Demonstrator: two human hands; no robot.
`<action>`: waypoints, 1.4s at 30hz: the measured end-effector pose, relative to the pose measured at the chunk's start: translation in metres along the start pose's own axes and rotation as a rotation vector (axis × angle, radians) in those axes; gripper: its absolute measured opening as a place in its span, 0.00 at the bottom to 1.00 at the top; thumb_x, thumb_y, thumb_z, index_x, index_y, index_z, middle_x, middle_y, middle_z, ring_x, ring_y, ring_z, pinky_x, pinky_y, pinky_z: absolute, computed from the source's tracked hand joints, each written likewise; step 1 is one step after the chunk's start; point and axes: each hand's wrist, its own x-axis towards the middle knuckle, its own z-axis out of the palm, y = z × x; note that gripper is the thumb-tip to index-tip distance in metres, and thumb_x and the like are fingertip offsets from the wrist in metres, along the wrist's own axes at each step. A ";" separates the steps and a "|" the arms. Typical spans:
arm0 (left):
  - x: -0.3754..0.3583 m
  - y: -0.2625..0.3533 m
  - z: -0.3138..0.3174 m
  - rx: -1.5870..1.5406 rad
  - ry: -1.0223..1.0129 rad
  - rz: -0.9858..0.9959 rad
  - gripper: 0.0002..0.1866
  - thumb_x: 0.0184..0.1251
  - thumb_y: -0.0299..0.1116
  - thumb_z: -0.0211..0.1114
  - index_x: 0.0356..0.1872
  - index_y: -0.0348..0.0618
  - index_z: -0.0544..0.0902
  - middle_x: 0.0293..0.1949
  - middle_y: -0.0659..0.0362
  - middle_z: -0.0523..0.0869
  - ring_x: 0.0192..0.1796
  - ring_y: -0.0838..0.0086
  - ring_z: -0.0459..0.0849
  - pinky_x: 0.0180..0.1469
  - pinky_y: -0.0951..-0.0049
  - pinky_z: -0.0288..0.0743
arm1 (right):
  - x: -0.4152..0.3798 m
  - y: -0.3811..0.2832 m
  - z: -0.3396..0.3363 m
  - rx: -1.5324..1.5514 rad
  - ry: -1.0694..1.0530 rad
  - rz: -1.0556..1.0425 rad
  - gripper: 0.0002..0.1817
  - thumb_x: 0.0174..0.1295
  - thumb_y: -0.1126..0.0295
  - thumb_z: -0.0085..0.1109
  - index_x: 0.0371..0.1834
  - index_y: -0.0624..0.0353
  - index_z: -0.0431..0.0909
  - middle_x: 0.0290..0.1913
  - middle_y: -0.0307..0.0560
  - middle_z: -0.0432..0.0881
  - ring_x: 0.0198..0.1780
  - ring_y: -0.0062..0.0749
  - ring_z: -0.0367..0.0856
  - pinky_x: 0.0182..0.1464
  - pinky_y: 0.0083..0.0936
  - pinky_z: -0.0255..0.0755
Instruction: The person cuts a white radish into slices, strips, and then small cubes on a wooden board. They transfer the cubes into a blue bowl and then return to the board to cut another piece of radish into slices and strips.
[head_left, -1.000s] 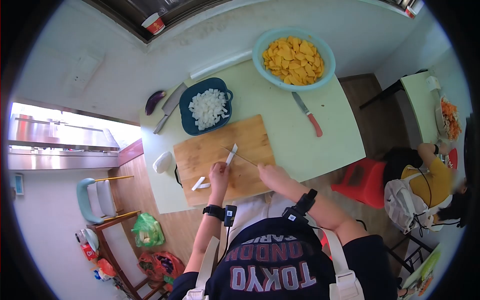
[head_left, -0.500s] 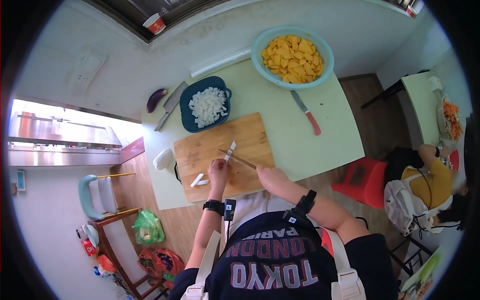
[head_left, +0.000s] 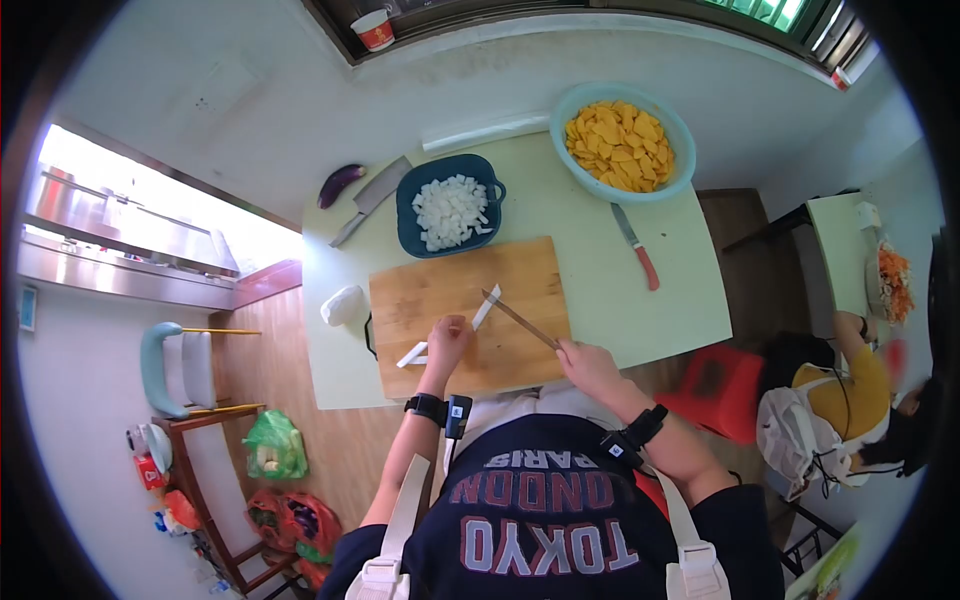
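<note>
My right hand [head_left: 590,366] is closed round the handle of a knife [head_left: 520,320], whose blade points up and left over the wooden cutting board [head_left: 410,290]. The blade's tip touches or nearly touches a white strip [head_left: 486,308]. Just left of that strip, my left hand [head_left: 449,338] has its fingers curled together; whatever they hold, if anything, is hidden. Other white strips [head_left: 411,354] lie on the board beside my left hand. A dark blue basket [head_left: 408,222] of white cubes [head_left: 450,212] stands behind the board.
A pale blue bowl [head_left: 684,150] holds orange slices. Behind the board are a cleaver [head_left: 380,188], an eggplant [head_left: 341,185] and a red-handled knife [head_left: 636,247]. A white bundle [head_left: 341,306] lies left. A person [head_left: 850,393] sits at right near a red stool [head_left: 712,395].
The view has shifted. My left hand has come away from the white strip, which now lies free of its fingers. The knife stays in my right hand beside the strip.
</note>
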 end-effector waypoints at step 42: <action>0.011 0.010 0.020 0.090 0.021 0.224 0.05 0.55 0.27 0.62 0.32 0.37 0.79 0.31 0.50 0.78 0.30 0.61 0.79 0.33 0.67 0.73 | 0.046 -0.030 0.035 -0.189 -0.145 0.048 0.06 0.58 0.73 0.45 0.35 0.64 0.67 0.27 0.59 0.80 0.28 0.51 0.81 0.28 0.41 0.75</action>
